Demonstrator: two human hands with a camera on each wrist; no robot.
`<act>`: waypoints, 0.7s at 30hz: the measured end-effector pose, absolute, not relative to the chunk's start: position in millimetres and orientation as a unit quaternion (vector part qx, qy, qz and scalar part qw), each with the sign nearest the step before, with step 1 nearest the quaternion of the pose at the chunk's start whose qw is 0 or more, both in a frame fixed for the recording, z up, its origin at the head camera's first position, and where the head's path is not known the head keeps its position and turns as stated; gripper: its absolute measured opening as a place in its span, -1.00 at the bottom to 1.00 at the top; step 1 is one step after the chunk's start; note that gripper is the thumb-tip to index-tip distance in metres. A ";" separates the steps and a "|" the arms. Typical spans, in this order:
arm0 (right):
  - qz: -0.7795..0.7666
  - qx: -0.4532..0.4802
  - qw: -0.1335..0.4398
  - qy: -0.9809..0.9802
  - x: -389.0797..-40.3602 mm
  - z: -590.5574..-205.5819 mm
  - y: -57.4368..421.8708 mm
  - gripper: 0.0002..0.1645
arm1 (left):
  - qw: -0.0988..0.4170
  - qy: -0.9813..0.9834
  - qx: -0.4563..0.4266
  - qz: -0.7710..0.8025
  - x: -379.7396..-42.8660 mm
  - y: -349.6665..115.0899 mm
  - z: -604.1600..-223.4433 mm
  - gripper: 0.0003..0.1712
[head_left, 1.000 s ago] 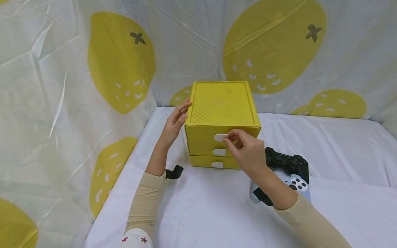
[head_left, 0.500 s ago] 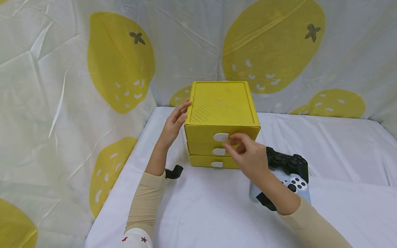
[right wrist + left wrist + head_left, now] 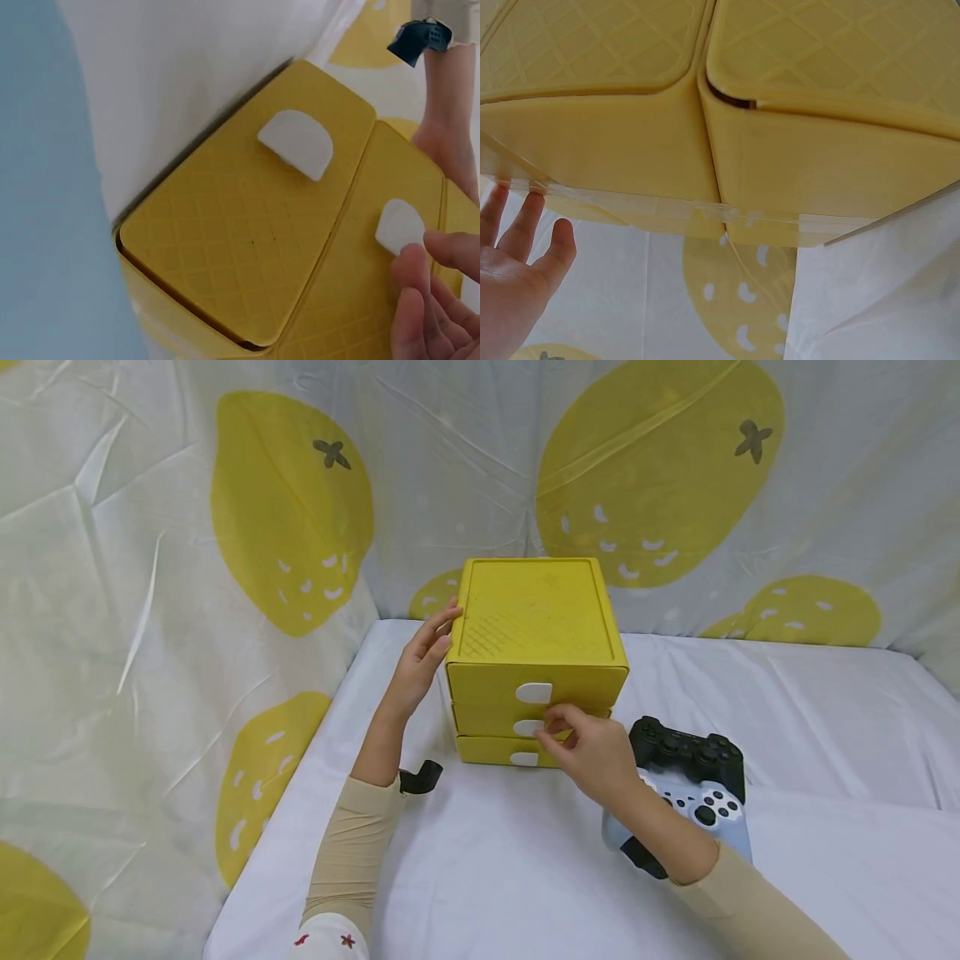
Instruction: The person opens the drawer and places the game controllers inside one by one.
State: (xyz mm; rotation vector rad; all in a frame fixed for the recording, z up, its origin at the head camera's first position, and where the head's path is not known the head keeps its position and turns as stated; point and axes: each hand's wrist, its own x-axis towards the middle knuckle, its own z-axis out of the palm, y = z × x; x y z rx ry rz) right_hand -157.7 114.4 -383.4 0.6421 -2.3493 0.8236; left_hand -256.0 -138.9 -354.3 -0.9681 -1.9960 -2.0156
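A yellow three-drawer box [image 3: 536, 610] stands on the white cloth, its drawers stacked one above another and closed. Each drawer front carries a white tab handle. My left hand [image 3: 420, 664] rests its straight fingers against the box's left side; in the left wrist view, its fingertips [image 3: 532, 206] meet the yellow wall near a strip of clear tape. Thumb and forefinger of my right hand [image 3: 596, 752] pinch the edge of the middle drawer's handle [image 3: 400, 226]. Below it, the bottom drawer's handle [image 3: 298, 142] is free of the fingers.
To the right lie a black game controller [image 3: 690, 752] and a white-and-blue one [image 3: 720, 806], the latter partly hidden by my right forearm. A lemon-print sheet [image 3: 450, 460] hangs behind the box and along the left. Black straps show at both wrists.
My right hand has let go of the top drawer's handle and moved down to the middle one. The left hand and the box have stayed in place.
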 end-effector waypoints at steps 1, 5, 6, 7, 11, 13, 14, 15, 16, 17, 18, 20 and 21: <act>0.306 0.238 0.278 -0.879 -157.7 -384.2 113.7 -0.76 | 0.070 -0.665 -0.321 -0.670 -253.3 -138.5 -351.7 -0.05; 0.304 0.232 0.264 -0.886 -158.1 -386.4 111.8 -0.78 | 0.067 -0.662 -0.321 -0.674 -245.4 -137.0 -345.0 -0.07; 0.303 0.230 0.262 -0.887 -158.3 -387.1 111.6 -0.78 | 0.067 -0.661 -0.321 -0.675 -246.1 -137.1 -346.0 -0.06; 0.303 0.229 0.261 -0.888 -158.6 -387.7 111.4 -0.78 | 0.067 -0.661 -0.320 -0.675 -248.1 -137.4 -348.1 -0.06; 0.301 0.228 0.263 -0.888 -159.4 -389.0 110.6 -0.79 | 0.070 -0.660 -0.322 -0.675 -260.9 -139.2 -360.0 -0.01; 0.304 0.229 0.265 -0.886 -159.8 -389.6 110.1 -0.80 | 0.073 -0.659 -0.325 -0.675 -263.7 -139.6 -362.6 0.00; 0.306 0.229 0.265 -0.885 -159.7 -389.6 109.9 -0.81 | 0.073 -0.658 -0.326 -0.675 -264.5 -139.7 -363.3 -0.01; 0.309 0.229 0.266 -0.884 -159.9 -389.6 109.4 -0.81 | 0.075 -0.658 -0.327 -0.674 -264.7 -139.7 -363.5 -0.02; 0.313 0.229 0.266 -0.882 -159.8 -389.4 109.0 -0.81 | 0.077 -0.660 -0.327 -0.673 -264.6 -139.7 -363.4 -0.03; 0.316 0.229 0.266 -0.881 -160.0 -389.6 108.6 -0.81 | 0.079 -0.661 -0.326 -0.671 -264.4 -139.7 -363.3 -0.04; 0.318 0.228 0.266 -0.881 -160.1 -389.7 108.2 -0.81 | 0.080 -0.662 -0.326 -0.670 -264.0 -139.7 -363.0 -0.05; 0.321 0.228 0.268 -0.879 -160.0 -389.5 107.6 -0.81 | 0.081 -0.664 -0.325 -0.668 -263.4 -139.8 -362.7 -0.07; 0.321 0.228 0.268 -0.879 -159.9 -389.2 107.1 -0.81 | 0.083 -0.665 -0.325 -0.667 -263.4 -139.8 -362.8 -0.08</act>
